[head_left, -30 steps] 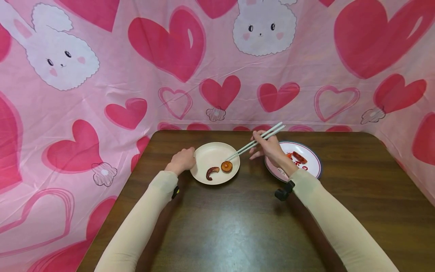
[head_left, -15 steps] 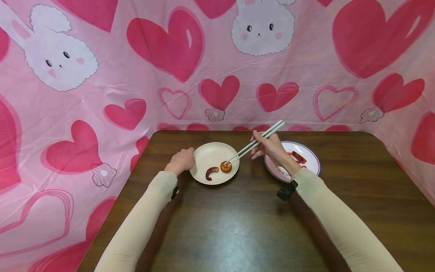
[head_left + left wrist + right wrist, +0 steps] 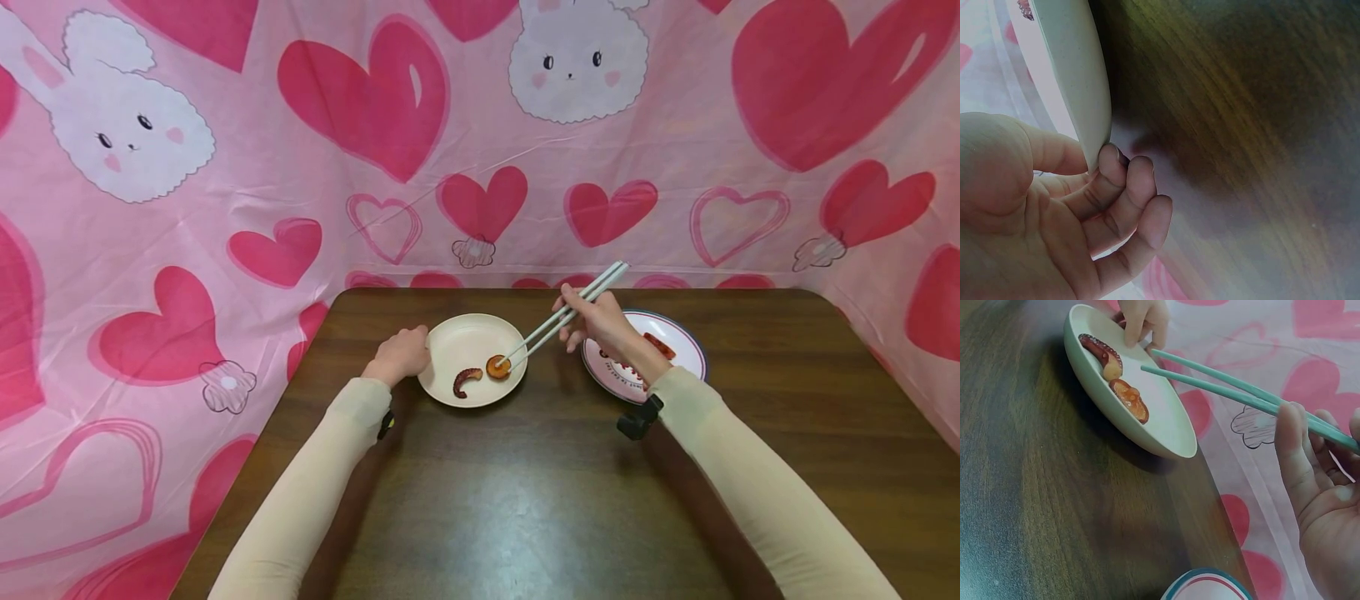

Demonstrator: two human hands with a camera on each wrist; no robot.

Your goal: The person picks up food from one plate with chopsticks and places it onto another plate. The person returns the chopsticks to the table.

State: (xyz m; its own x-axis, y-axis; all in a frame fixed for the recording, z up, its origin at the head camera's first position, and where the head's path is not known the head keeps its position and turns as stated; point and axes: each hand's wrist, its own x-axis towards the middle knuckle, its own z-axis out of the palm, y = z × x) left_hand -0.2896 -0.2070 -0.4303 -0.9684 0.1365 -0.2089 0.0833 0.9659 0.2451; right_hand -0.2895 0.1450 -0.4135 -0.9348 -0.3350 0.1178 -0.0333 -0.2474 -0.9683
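My left hand (image 3: pixel 401 356) pinches the left rim of a cream plate (image 3: pixel 450 340); the left wrist view shows the thumb (image 3: pixel 1060 153) above and the curled fingers (image 3: pixel 1112 164) below the rim. On the plate lie a dark red curved octopus tentacle (image 3: pixel 463 382) and a round orange-brown piece (image 3: pixel 495 367) like a mushroom cap. My right hand (image 3: pixel 603 321) holds a pair of pale green chopsticks (image 3: pixel 1210 389), tips spread apart. Those tips overlap the round piece in the head view; in the right wrist view they show above the plate with nothing between them.
To the right, partly under my right forearm, stands a white plate (image 3: pixel 692 350) with a blue rim. A reddish sausage-like piece (image 3: pixel 659 345) lies on it. Both plates are on a dark wooden table (image 3: pixel 480 500), with a pink heart-patterned cloth (image 3: pixel 675 142) behind.
The chopstick tips have moved slightly down onto the round piece and spread wider. My right hand has turned a little, its wrist shifting right. The left hand stays at the plate rim.
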